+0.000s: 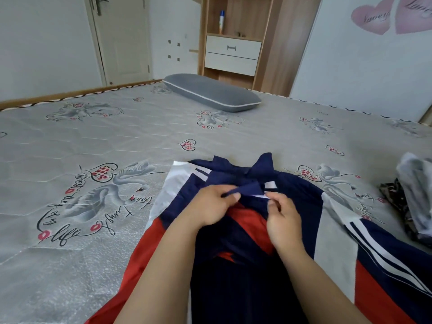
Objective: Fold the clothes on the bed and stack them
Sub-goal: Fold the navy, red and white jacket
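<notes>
Now left hand (208, 206) and right hand (284, 218) pinch navy jacket (233, 277) collar (red, white panels) on bed (93, 141).

A bed (117, 141) with a grey cover printed with swans and red hearts. On it lie a navy, red and white jacket (233, 265) spread near the front, a grey pillow (211, 92) at the far side, and crumpled clothes (413, 197) at the right edge.
</notes>
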